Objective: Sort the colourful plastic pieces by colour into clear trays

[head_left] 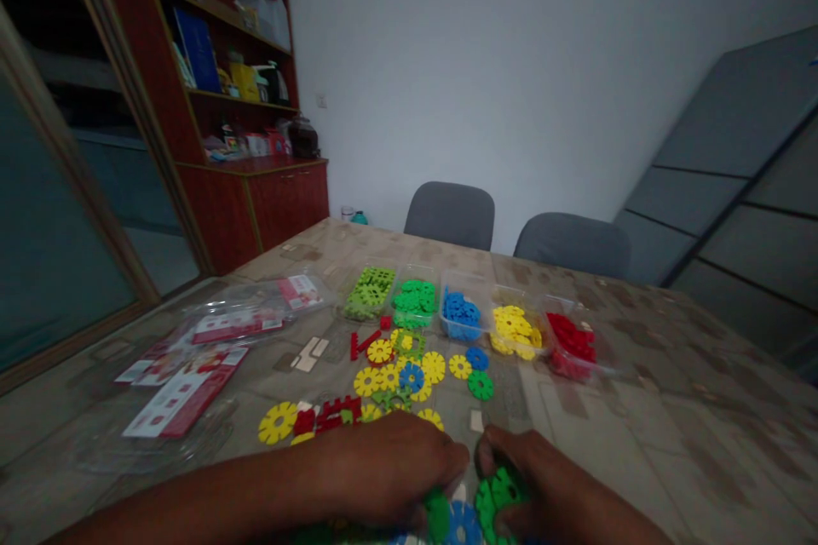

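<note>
My left hand [409,456] reaches across the front of the table, its fingers curled down against a green toothed disc [438,513]. In my right hand [543,477], thumb and fingers pinch a small bunch of green notched discs [500,496]. A blue notched disc [463,524] shows between the two hands, near the bottom edge; whether either hand touches it I cannot tell. Just beyond my hands lies a loose spread of yellow discs [367,381], red connector pieces [338,411] and a blue disc [411,376]. Fingertips of the left hand are partly hidden.
Clear tubs stand in a row behind the pieces, holding lime parts [371,291], green discs [415,300], blue discs [460,313], yellow discs [515,330] and red parts [571,342]. Clear plastic packaging [192,387] lies at left. Two grey chairs [451,213] stand beyond the table.
</note>
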Demonstrator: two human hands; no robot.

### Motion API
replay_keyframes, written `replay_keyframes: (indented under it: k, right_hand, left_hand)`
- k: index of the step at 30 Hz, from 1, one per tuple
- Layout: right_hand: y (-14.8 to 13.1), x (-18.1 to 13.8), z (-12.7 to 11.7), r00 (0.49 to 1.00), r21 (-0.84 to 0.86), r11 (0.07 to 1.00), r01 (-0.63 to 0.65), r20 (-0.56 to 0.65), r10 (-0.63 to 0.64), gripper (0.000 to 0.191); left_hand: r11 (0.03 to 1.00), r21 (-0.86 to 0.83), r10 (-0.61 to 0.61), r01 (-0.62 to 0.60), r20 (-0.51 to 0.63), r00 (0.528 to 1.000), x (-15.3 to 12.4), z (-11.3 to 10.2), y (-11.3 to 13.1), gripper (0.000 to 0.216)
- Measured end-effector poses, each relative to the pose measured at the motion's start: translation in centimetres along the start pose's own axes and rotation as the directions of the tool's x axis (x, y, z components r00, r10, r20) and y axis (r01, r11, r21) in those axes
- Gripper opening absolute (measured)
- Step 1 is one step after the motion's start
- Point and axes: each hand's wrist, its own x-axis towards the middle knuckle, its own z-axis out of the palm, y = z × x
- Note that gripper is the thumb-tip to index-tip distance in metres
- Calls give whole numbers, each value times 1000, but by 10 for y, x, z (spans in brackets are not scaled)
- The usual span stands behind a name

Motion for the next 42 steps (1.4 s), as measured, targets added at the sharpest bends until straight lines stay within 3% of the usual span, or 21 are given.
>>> replay_keyframes:
  k: [3, 6, 7, 9, 12, 14, 17, 21, 24, 28, 31, 34, 37, 42]
  right_hand:
    - [5, 0, -1, 1000, 41, 999, 2, -26, -1, 40]
    - [6, 6, -5, 992, 117, 991, 63, -115, -49, 32]
    - [5, 10, -7, 986, 140, 986, 95, -152, -73, 28]
    - [0, 20, -14, 967, 167, 975, 144, -235, -103, 22]
    - [-14, 41, -29, 930, 187, 966, 177, -354, -102, 20]
    - [-28, 61, -41, 898, 194, 959, 208, -425, -109, 20]
    - [-48, 101, -58, 854, 171, 955, 242, -504, -126, 18]
    - [-64, 153, -69, 826, 159, 955, 251, -550, -126, 14]
    - [-63, 166, -68, 810, 156, 956, 247, -576, -115, 16]
    - [-49, 139, -66, 813, 126, 959, 255, -565, -142, 25]
    - [-32, 103, -66, 846, 103, 964, 244, -508, -160, 28]
    - [-7, 72, -63, 878, 12, 977, 214, -440, -187, 27]
    - [19, 55, -57, 906, -130, 981, 147, -380, -186, 25]
    - [37, 49, -52, 954, -247, 968, 39, -279, -110, 22]
  left_hand:
    - [994, -106, 18, -26, -77, 997, 1, -1, -3, 28]
    - [964, -262, -43, -40, -305, 951, 7, -10, -21, 25]
    - [944, -326, -98, -45, -409, 907, 10, -15, -30, 23]
    - [895, -440, -223, -77, -590, 776, 17, -27, -54, 19]
    - [847, -523, -371, -95, -710, 599, 28, -41, -91, 16]
    - [813, -572, -439, -106, -723, 534, 34, -44, -112, 15]
    - [758, -635, -495, -149, -709, 503, 42, -43, -130, 16]
    - [731, -658, -504, -178, -698, 509, 47, -38, -140, 28]
    - [748, -646, -485, -155, -690, 537, 46, -37, -142, 32]
    - [818, -568, -403, -88, -676, 617, 34, -42, -137, 27]
    - [888, -455, -240, -71, -588, 773, 20, -46, -125, 13]
    - [933, -350, -75, -82, -414, 907, 10, -43, -114, 10]
    - [967, -248, -30, -51, -311, 950, 8, -35, -108, 14]
    - [995, -95, -50, 24, -289, 956, 14, -24, -97, 25]
